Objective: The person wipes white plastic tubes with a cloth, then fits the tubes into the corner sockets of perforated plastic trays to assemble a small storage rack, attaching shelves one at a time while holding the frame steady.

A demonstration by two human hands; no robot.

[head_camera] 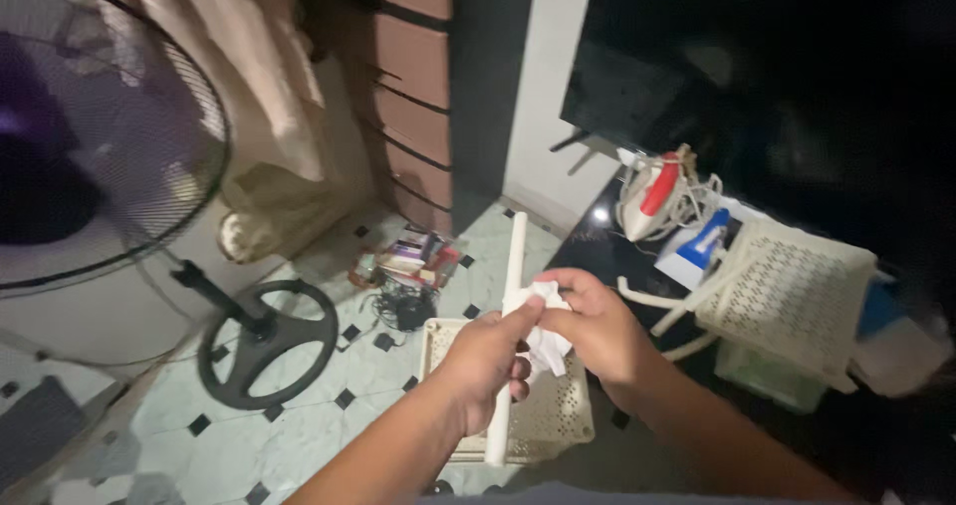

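Fingers of the left hand (485, 356) clench the white tube (508, 316) upright above the perforated tray (558, 420) at 6 o'clock, steadying it while the right hand (596, 321) pinches a white cloth (546, 338) against its side.

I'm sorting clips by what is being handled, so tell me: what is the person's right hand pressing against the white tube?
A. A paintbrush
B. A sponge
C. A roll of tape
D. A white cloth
D: the right hand presses a crumpled white cloth against the white tube, which the left hand grips lower down above a white perforated tray on the floor.
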